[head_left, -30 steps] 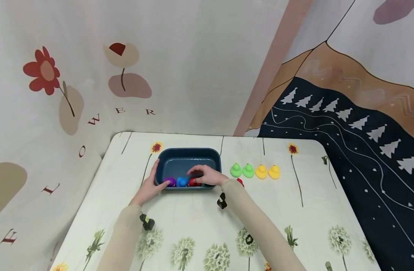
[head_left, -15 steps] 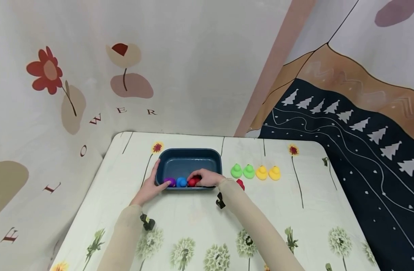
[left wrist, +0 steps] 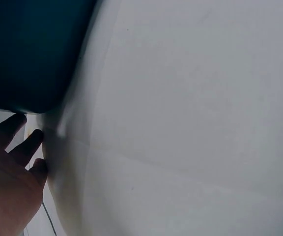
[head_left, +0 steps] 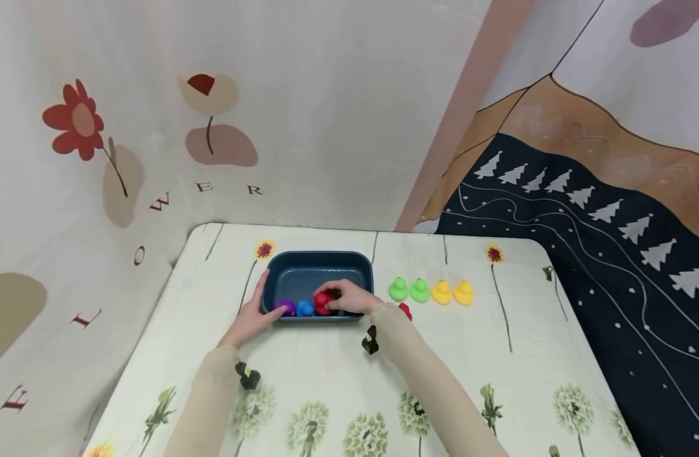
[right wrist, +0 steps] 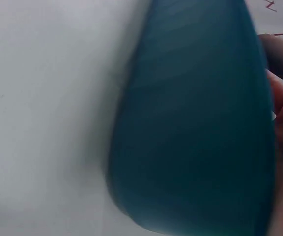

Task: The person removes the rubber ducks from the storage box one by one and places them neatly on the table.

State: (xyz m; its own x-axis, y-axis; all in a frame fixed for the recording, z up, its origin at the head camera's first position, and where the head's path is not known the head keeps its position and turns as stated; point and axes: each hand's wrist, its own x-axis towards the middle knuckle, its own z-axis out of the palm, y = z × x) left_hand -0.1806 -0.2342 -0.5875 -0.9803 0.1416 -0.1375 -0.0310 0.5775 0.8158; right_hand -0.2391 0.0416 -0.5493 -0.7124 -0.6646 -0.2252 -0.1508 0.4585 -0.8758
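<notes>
A dark blue rectangular tray point(head_left: 303, 266) stands on the table. My left hand point(head_left: 251, 322) rests on its front left corner, fingers fairly straight along the outer side, thumb over the front rim. Inside, along the front wall, lie a purple toy duck point(head_left: 287, 308) beside that thumb and a blue toy duck point(head_left: 305, 308). My right hand point(head_left: 349, 297) reaches over the front right of the tray and pinches a red toy duck point(head_left: 323, 302) right beside the blue one. The right wrist view shows the tray's outer wall point(right wrist: 195, 123), with the red duck hidden behind it.
To the right of the tray, two green toy ducks point(head_left: 409, 290) and two yellow toy ducks point(head_left: 452, 292) stand in a row. Another red toy duck point(head_left: 405, 310) is partly hidden behind the right sleeve. A flower-print cloth point(head_left: 326, 368) covers the table; printed fabric hangs behind.
The right fingers have closed round the red duck, which now shows slightly higher and further left, near the blue one. The left hand and tray have stayed in place.
</notes>
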